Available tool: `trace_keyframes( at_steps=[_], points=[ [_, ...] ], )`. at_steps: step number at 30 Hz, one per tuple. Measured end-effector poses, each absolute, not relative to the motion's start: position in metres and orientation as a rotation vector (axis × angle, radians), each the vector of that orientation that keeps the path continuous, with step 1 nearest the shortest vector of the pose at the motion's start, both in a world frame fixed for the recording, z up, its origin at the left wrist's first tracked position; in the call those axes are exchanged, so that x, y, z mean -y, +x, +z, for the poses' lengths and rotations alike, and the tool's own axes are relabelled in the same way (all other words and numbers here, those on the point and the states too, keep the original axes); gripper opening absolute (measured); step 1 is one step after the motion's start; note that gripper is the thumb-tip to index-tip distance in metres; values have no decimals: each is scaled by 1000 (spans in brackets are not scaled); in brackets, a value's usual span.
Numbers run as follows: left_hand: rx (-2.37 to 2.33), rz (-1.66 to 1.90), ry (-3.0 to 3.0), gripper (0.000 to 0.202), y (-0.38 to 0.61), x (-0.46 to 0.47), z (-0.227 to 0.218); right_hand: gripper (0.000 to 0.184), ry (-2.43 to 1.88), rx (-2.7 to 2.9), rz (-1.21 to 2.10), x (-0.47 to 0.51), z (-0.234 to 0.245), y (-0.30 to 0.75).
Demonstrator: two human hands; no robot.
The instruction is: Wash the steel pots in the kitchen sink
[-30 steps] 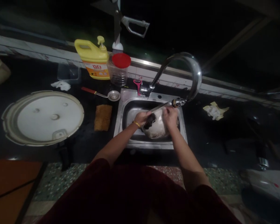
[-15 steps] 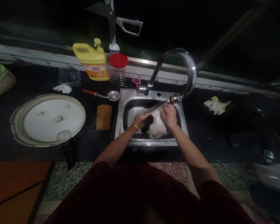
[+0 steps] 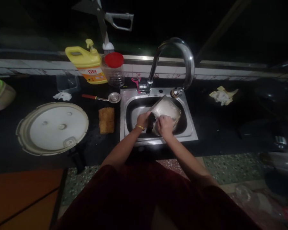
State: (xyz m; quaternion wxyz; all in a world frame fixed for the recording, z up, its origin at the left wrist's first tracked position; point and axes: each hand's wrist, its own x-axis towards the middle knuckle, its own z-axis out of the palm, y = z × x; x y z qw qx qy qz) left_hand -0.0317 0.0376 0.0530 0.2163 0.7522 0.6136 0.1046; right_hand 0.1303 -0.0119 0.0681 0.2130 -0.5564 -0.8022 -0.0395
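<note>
Both my hands are over the steel sink [image 3: 192,132]. My left hand [image 3: 143,119], with a gold bangle on the wrist, is closed round the dark handle of a cleaver [image 3: 165,108] whose broad blade lies flat and faces up. My right hand [image 3: 165,125] is closed against the blade's near end beside the handle; I cannot make out whether it holds anything. A pale bowl or cloth shows under the blade. The curved chrome tap [image 3: 182,56] arches above the sink, with its spout near the blade's far edge.
Left of the sink lie an orange sponge [image 3: 106,119], a small strainer spoon [image 3: 111,97], and a big round cooker lid [image 3: 53,127]. A yellow soap jug [image 3: 86,64] and a red-lidded jar [image 3: 114,68] stand at the back. A crumpled cloth [image 3: 222,95] sits right.
The cleaver has turned from edge-on to flat, its broad side up. My right hand has slid from the blade's far end toward the handle. The view has shifted a little.
</note>
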Motion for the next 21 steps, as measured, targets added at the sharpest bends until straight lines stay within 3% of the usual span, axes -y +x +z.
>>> trace_keyframes(
  at_steps=[10,21],
  points=[
    [-1674,345,2061,27,-22,-26,45,26,-1612,1975,-157,-17,76,136],
    [-1730,281,1995,28,-21,-26,48,25,-1629,1965,27,-4,73,127]
  ],
)
